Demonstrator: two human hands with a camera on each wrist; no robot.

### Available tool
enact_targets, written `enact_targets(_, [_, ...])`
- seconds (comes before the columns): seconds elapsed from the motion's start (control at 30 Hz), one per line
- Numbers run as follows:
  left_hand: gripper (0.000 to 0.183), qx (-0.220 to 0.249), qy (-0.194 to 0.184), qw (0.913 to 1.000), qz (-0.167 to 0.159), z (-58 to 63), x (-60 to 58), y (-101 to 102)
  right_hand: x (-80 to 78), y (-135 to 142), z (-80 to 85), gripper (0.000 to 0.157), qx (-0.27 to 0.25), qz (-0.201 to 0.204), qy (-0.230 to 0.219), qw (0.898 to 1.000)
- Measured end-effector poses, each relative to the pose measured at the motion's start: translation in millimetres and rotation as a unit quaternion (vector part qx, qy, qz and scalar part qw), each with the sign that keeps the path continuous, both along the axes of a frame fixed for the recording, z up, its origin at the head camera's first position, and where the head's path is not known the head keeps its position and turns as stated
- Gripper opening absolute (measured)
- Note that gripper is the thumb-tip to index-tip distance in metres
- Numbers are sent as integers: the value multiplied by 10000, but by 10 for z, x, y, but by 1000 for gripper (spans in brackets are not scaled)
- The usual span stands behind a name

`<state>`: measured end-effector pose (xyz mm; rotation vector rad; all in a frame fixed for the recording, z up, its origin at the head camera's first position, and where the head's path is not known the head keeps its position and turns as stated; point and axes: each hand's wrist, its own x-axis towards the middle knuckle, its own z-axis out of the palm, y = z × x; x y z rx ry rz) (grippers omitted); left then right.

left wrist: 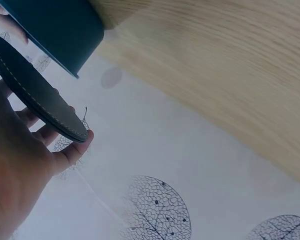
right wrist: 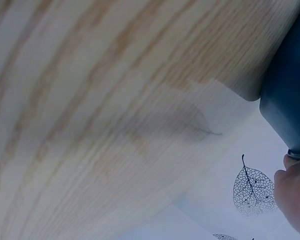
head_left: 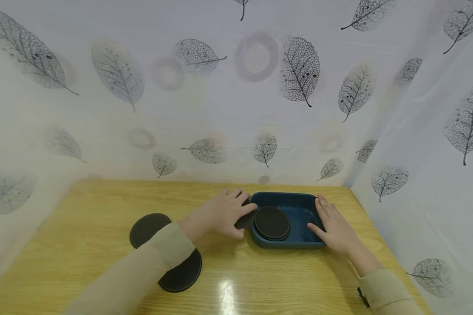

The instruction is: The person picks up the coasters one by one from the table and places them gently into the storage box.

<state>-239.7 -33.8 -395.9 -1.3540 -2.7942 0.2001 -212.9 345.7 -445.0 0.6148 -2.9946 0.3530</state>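
Note:
My left hand (head_left: 226,214) grips a round black coaster (left wrist: 45,100) with a stitched edge, holding it tilted beside the left end of a blue rectangular box (head_left: 299,218). Thumb and fingers pinch the coaster's rim. Inside the box, at its left side, lies a small stack of black coasters (head_left: 272,223). My right hand (head_left: 337,227) rests on the box's right end, fingers extended along the rim and thumb reaching over the inside. That end wall is partly hidden by the hand.
Two more black coasters lie on the wooden table (head_left: 268,280) to the left: one farther back (head_left: 147,227), one nearer (head_left: 183,273), both partly covered by the left sleeve (head_left: 157,258). Leaf-patterned sheeting (head_left: 220,109) stands behind and to the right.

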Motion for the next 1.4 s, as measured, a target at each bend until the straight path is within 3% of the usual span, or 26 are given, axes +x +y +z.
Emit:
enact_targets(0.27, [76, -93, 101, 9999, -77, 40, -29, 239, -15, 20, -14, 88, 97, -6, -37, 9999])
enact_targets(0.63, [74, -239, 27, 9997, -74, -17, -123, 609, -20, 20, -16, 88, 71, -7, -61, 10000])
enact_targets(0.97, [72, -216, 67, 9997, -107, -138, -238, 869, -8, 5, 3, 87, 27, -24, -83, 10000])
enact_targets(1.4, [72, -416, 43, 9991, 5, -238, -210, 1102, -23, 12, -10, 87, 133, -33, -63, 9999])
